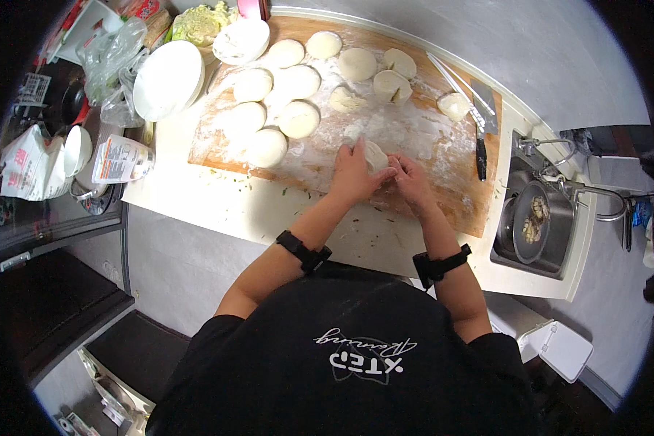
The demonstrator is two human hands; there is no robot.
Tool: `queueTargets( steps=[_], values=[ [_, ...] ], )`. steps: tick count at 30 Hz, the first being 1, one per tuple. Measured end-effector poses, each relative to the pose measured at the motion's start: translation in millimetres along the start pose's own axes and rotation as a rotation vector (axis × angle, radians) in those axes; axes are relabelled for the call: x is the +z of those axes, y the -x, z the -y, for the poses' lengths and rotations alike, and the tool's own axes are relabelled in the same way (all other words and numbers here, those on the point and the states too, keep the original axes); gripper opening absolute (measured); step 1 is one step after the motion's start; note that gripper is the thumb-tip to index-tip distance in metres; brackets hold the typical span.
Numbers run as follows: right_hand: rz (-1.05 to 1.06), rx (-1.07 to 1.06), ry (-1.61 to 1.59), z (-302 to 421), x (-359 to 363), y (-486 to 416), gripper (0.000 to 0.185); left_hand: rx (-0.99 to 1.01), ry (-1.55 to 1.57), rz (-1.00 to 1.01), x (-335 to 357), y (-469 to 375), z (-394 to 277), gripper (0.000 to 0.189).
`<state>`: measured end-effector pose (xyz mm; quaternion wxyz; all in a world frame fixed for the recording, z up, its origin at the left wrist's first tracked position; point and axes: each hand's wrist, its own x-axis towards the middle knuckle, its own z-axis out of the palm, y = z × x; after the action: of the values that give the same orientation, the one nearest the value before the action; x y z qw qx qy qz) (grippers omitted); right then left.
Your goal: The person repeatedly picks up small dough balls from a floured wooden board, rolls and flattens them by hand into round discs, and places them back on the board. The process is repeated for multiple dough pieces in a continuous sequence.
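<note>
Over the floured wooden board (316, 158), my left hand (354, 173) and my right hand (409, 177) hold one piece of dough (375, 157) between them. The left fingers wrap its left side; the right fingertips pinch its lower right edge. Several round, flat dough pieces (299, 120) lie on the board's left and upper parts. Farther back are a dough round with a slit (392, 87), another cut piece (400, 64) and a small, ragged lump (347, 100). A smaller dough piece (453, 106) sits at the right, beside white chopsticks (458, 82).
A black-handled knife (481, 158) lies along the board's right side. Beyond it, a sink (561, 256) holds a pan (530, 220) with food bits. White bowls (166, 82), plastic bags (109, 54) and a cabbage (201, 24) crowd the left. Green scraps dot the counter (196, 191).
</note>
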<state>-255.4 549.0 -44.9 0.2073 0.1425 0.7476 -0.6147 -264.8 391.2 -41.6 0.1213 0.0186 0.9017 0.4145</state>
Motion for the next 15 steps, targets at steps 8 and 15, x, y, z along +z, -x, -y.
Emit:
queueTargets(
  steps=[8, 15],
  values=[
    [-0.004, -0.107, -0.195, 18, -17, 19, 0.050, -0.141, 0.944, 0.286, 0, -14, 24, 0.052],
    [-0.428, -0.474, 0.809, 10, 22, -70, 0.054, -0.352, 1.763, 0.362, -48, 7, 30, 0.043]
  ],
)
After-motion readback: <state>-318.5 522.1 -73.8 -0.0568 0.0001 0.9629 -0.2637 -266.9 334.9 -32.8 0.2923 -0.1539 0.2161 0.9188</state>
